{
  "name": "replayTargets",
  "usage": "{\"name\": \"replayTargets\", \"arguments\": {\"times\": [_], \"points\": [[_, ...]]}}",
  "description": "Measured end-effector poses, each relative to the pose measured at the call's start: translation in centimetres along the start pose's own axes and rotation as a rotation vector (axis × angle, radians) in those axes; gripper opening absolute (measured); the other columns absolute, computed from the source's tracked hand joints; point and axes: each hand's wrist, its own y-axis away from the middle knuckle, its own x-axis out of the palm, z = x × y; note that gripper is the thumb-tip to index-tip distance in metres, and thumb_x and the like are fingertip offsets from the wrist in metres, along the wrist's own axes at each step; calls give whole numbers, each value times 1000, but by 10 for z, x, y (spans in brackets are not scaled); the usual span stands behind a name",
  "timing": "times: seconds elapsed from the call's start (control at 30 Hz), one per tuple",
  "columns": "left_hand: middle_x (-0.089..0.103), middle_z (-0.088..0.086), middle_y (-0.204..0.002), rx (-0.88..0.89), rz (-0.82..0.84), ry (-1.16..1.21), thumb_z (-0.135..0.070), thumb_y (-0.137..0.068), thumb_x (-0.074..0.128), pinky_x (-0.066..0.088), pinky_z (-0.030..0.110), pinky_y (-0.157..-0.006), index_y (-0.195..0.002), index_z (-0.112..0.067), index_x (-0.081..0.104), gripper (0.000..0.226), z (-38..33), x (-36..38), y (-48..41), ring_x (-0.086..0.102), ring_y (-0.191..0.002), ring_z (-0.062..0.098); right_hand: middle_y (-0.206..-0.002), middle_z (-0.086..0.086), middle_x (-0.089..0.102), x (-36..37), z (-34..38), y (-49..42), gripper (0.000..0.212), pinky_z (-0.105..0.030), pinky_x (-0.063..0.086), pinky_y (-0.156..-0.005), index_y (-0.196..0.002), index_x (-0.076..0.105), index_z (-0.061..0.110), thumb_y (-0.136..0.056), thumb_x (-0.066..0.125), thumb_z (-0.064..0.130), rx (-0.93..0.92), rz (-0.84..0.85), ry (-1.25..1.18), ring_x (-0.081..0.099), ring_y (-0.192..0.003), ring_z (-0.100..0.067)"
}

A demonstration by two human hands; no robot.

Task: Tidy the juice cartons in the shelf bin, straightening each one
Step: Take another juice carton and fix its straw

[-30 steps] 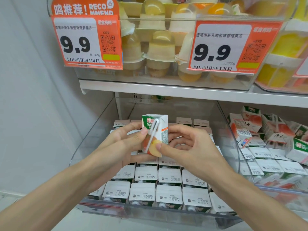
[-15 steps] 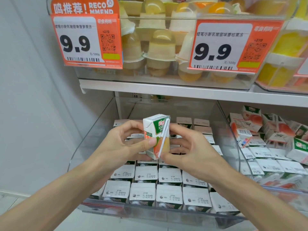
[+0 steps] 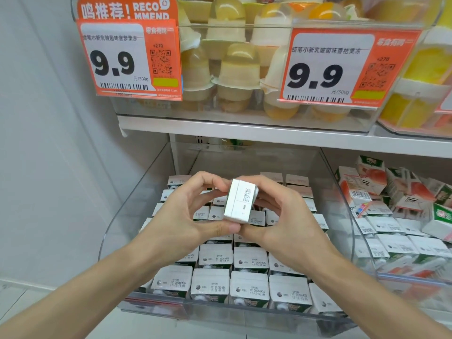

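- The small white-ended juice carton [image 3: 241,200] is held at mid-frame, above the clear plastic shelf bin [image 3: 132,216]. Its date-stamped end is turned to the camera and slightly tilted.
- It is pinched between the left hand [image 3: 186,216] and the right hand [image 3: 281,221]. The fingers of both are curled round its sides, and the thumbs are brought together under its lower edge.
- A slip is judged possible, since mostly fingertips are used; a dropped carton would likely knock the standing rows askew.
- The slot meant for it is hidden beneath the hands, so a misjudged push could tilt neighbours or dent a corner.
- The shelf bin is filled with upright cartons [image 3: 249,289] in fairly even rows, stamped tops upward.
- In the adjoining clear bin [image 3: 415,281] at the right of the frame, red-and-green cartons [image 3: 391,206] are heaped at all angles.
- In the clear upper bin [image 3: 244,111] at the top of the frame, yellow jelly cups [image 3: 238,69] are stacked behind orange price tags [image 3: 129,59].
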Motion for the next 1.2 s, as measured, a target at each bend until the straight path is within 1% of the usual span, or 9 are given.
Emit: {"name": "replayTargets", "arguments": {"times": [0.2,0.3,0.43,0.47,0.53,0.63,0.87,1.03,1.2], "points": [[71,-15,-128,18,-17,-16,-7,-74,91,56,42,-104,-115,-26,61,54,-1,-1,0,60,-132,3,-128,24,66,1,0,-1,65,-39,50,-110,-136,63,47,-81,91,24,-18,-41,12,59,-130,-6],[71,-15,-129,17,-25,-13,-19,-72,91,55,45,-105,-119,-30,62,56,-2,-1,1,61,-131,5,-128,25,69,-1,2,0,66,-34,52,-109,-137,62,48,-81,91,28,7,-21,-8,61,-128,-2],[75,-11,-123,-72,-53,104,-42,-90,71,67,41,-77,-133,-40,57,45,-6,-1,1,75,-111,14,-107,20,79,-10,16,1,70,-14,55,-80,-143,50,53,-83,84,45,247,10,-267,72,-101,7],[77,-9,-120,-95,-38,104,-46,-95,63,66,38,-70,-136,-46,54,42,-8,-2,1,77,-104,16,-101,18,81,-10,19,1,69,-14,53,-77,-145,44,55,-86,79,50,314,30,-314,74,-95,6],[78,-3,-114,-98,3,66,-48,-101,53,63,34,-62,-141,-58,48,41,-7,-2,3,79,-97,22,-95,6,83,-11,22,0,66,-27,58,-86,-147,40,59,-91,74,52,407,40,-376,78,-88,-6],[78,1,-111,-69,43,24,-44,-103,50,61,34,-56,-148,-64,43,50,-4,-3,4,79,-93,25,-91,-8,82,-9,23,-2,51,-41,63,-91,-137,55,60,-91,74,47,489,0,-481,78,-79,-22],[63,5,-109,-19,126,-62,-13,-106,59,60,34,-52,-146,-67,45,68,2,0,2,78,-89,27,-80,-15,76,-10,25,-6,30,-41,63,-83,-120,73,34,-95,68,51,639,8,-652,74,-66,-26],[66,9,-120,-12,117,-140,-16,-96,75,62,40,-57,-147,-59,45,72,5,1,2,79,-83,26,-77,-17,76,-13,24,-8,40,-35,60,-69,-121,68,26,-91,70,53,653,3,-685,71,-60,-25],[70,10,-111,-9,87,-126,-20,-89,81,63,45,-60,-138,-51,55,64,5,1,0,78,-78,27,-79,-15,74,-17,21,-8,32,-34,61,-71,-125,70,17,-100,67,37,611,33,-640,69,-64,-23]]}}
